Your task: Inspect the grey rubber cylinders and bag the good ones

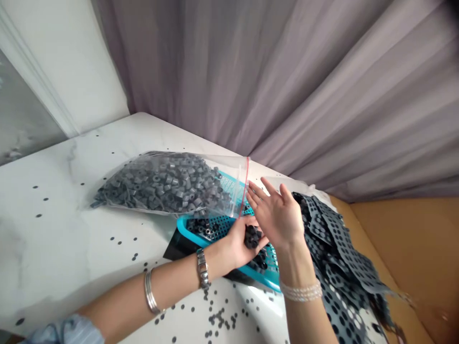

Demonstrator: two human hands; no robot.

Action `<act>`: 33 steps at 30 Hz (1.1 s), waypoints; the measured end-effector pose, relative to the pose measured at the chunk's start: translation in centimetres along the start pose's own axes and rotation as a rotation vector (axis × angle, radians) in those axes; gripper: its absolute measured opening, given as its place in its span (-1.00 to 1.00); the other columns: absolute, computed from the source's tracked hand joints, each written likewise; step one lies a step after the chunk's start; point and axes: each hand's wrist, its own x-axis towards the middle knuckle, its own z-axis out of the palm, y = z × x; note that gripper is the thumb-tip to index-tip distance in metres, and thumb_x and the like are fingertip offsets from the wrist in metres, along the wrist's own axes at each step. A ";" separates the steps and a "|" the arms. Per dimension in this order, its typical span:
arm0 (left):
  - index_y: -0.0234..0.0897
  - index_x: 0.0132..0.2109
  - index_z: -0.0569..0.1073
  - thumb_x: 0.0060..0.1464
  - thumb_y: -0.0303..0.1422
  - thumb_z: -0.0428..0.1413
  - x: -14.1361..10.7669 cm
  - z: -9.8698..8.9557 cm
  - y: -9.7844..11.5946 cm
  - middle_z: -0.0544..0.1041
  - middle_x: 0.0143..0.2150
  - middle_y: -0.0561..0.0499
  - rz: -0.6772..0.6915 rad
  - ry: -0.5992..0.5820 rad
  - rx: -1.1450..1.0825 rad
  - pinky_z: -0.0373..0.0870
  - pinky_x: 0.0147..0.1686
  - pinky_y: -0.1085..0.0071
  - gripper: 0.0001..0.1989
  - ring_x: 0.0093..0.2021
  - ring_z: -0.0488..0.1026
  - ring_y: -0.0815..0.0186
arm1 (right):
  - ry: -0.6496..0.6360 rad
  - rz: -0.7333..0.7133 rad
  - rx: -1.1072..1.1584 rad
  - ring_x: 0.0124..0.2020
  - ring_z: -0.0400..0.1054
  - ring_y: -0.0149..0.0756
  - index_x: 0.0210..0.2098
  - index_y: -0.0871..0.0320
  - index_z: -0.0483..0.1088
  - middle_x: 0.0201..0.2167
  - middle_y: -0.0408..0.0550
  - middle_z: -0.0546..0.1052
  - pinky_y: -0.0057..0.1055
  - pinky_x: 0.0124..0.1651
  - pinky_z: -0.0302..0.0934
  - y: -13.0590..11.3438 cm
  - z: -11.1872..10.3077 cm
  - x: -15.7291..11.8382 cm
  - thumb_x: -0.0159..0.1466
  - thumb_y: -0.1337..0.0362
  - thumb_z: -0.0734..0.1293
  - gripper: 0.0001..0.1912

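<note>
My left hand [241, 242], with a watch on the wrist, is cupped palm up over a blue basket [186, 229]. It holds a small heap of short black plastic tubes [252, 236]. Just right of it, my right hand [279, 215] is open, palm showing and fingers stretched towards the red-edged mouth of a clear zip bag. Nothing lies in that palm. The bag [172, 184] rests on its side, partly over the basket, full of short grey tube pieces with holes. More dark tubes lie inside the basket, partly hidden by my hands.
Small black discs [220, 317] are scattered over the white marbled table [89, 229]. Dark perforated sheets [333, 248] pile up at the right, beside a brown surface [405, 239]. A grey curtain [251, 71] hangs behind the table.
</note>
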 end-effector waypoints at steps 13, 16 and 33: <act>-0.46 0.17 0.36 0.20 -0.37 -0.02 -1.0 0.2 0.7 0.48 0.12 -0.22 0.057 -0.122 0.072 0.39 0.00 0.39 -0.57 0.04 0.48 0.24 | 0.000 -0.340 -0.891 -0.26 0.43 -0.28 -0.17 0.12 0.47 -0.21 -0.02 0.55 -0.31 -0.21 0.33 0.7 -7.9 -5.7 0.26 0.25 0.32 -0.83; -0.43 0.19 0.35 0.21 -0.34 -0.01 -1.1 0.4 0.8 0.42 0.20 -0.20 0.028 -0.108 0.100 0.40 -0.11 0.48 -0.56 0.10 0.43 0.27 | -0.062 -0.431 -1.050 -0.18 0.42 -0.27 -0.08 0.09 0.46 -0.08 0.02 0.49 -0.33 -0.21 0.33 1.4 -7.6 -6.2 0.28 0.31 0.30 -0.78; -0.49 0.20 0.33 0.23 -0.34 -0.04 -1.4 1.1 0.5 0.39 0.22 -0.23 0.008 -0.006 0.159 0.19 0.20 0.43 -0.55 0.23 0.31 0.26 | -0.063 -0.619 -1.224 -0.04 0.37 -0.26 -0.04 0.11 0.43 -0.07 0.01 0.47 -0.28 0.00 0.30 2.2 -8.1 -6.6 0.28 0.41 0.31 -0.74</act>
